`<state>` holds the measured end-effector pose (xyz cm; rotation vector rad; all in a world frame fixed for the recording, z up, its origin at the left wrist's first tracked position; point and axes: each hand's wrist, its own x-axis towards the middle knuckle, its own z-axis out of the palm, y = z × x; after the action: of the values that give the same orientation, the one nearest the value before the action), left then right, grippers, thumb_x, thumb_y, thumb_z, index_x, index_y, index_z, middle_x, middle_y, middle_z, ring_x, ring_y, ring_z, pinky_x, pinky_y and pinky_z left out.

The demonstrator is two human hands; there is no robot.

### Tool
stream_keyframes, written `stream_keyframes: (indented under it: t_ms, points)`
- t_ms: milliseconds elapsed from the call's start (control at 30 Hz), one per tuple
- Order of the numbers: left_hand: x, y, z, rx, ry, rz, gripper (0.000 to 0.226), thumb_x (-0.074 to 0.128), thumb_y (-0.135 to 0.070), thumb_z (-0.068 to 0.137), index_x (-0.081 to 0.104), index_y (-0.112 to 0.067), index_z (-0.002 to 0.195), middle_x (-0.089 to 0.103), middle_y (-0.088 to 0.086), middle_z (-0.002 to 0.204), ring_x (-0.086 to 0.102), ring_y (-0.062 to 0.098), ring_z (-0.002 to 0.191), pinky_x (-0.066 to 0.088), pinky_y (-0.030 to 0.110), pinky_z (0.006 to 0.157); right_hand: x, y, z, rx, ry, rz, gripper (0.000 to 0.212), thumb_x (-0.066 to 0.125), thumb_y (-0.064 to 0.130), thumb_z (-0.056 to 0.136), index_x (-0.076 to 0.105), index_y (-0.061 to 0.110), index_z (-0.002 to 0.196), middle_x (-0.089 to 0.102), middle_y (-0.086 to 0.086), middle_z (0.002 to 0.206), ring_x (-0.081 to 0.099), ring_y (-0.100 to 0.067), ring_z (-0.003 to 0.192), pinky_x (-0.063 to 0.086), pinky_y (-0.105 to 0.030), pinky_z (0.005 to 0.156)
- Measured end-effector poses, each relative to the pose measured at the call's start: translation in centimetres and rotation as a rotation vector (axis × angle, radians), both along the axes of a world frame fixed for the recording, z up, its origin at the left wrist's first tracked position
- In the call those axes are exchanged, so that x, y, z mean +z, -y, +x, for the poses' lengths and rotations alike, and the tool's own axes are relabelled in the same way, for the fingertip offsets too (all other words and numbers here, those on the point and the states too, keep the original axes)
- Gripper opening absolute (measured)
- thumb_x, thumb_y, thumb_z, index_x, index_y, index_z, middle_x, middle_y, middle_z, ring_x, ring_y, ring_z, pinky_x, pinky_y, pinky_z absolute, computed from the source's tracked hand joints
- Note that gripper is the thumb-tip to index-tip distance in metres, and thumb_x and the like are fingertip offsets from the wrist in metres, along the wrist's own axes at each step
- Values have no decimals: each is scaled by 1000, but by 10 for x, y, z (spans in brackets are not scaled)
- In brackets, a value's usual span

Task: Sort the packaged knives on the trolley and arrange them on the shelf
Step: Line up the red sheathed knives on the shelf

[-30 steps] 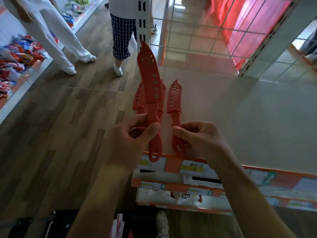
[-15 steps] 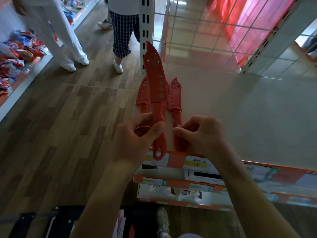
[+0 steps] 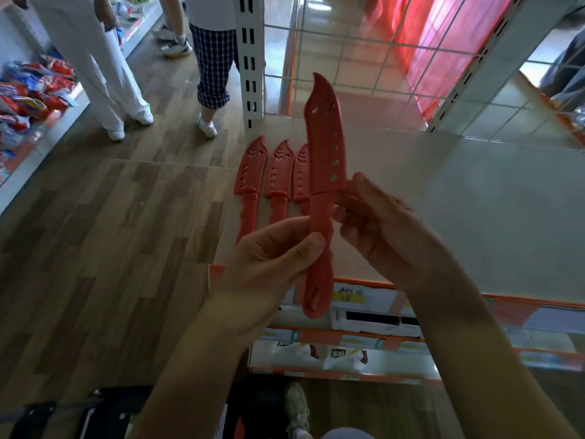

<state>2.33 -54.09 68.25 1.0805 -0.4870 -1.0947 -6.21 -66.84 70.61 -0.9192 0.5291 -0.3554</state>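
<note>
A red knife in a perforated red sheath (image 3: 326, 153) stands upright over the shelf's front edge. My left hand (image 3: 272, 258) grips its handle. My right hand (image 3: 380, 223) pinches it from the right where sheath meets handle. Three more red sheathed knives lie side by side on the pale shelf board (image 3: 443, 201), tips pointing away: the left one (image 3: 250, 172), the middle one (image 3: 278, 175), and the right one (image 3: 300, 175), which is partly hidden behind the held knife.
A white slotted upright (image 3: 250, 58) and a wire grid panel (image 3: 364, 58) stand behind the shelf. Two people (image 3: 215, 58) stand on the wood floor at back left, near a low shelf of snack packets (image 3: 28, 96). Dark trolley parts (image 3: 104, 410) show at the bottom left.
My right hand let go of the knife it was setting on the shelf and moved to the knife in my left hand. That knife shifted right, uncovering the row on the shelf.
</note>
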Motion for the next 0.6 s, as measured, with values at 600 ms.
stream_keyframes:
  t_ms: [600]
  points:
    - [8, 5, -15, -122, -273, -61, 27, 63, -25, 59, 76, -11, 78, 73, 6, 75, 70, 12, 66, 57, 21, 57, 11, 6, 6, -79, -3, -67, 20, 56, 27, 67, 63, 11, 78, 64, 7, 53, 58, -3, 45, 46, -14, 44]
